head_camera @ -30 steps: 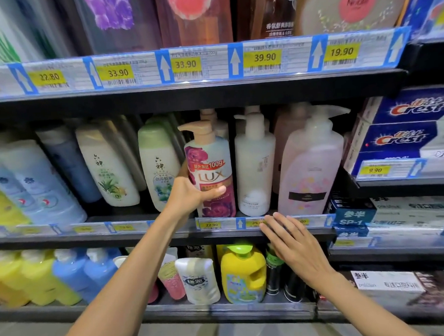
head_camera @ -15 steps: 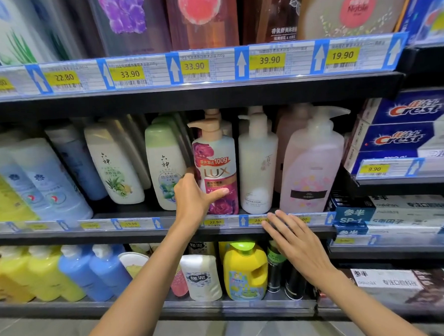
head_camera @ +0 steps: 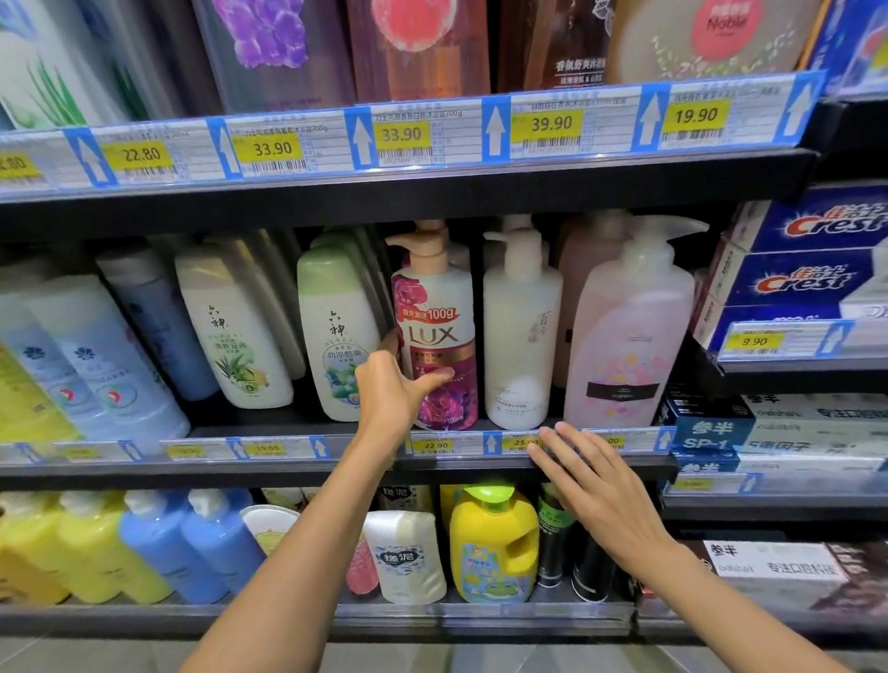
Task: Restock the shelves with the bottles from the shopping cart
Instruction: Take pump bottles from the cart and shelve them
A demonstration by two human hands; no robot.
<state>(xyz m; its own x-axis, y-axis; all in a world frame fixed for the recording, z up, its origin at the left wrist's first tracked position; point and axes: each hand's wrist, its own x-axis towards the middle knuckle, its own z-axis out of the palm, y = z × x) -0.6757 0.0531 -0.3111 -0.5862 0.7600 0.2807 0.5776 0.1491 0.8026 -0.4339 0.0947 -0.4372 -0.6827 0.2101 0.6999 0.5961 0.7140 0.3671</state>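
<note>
A pink and white LUX pump bottle [head_camera: 438,305] stands upright on the middle shelf [head_camera: 262,433], between a green-capped white bottle [head_camera: 336,336] and a white pump bottle [head_camera: 521,327]. My left hand [head_camera: 391,395] grips the LUX bottle low on its left side, thumb across the front label. My right hand [head_camera: 594,488] hovers with fingers spread and straight at the shelf's front edge, below the white pump bottle, holding nothing. The shopping cart is out of view.
A pale pink pump bottle [head_camera: 629,337] stands at the right end of the middle shelf. Crest boxes [head_camera: 808,265] fill the right unit. Yellow and blue bottles [head_camera: 134,548] line the lower shelf. Tall bottles stand above the price strip [head_camera: 395,135].
My left hand has set the LUX bottle down onto the middle shelf and still grips it. My right hand has hardly moved. The camera has shifted slightly.
</note>
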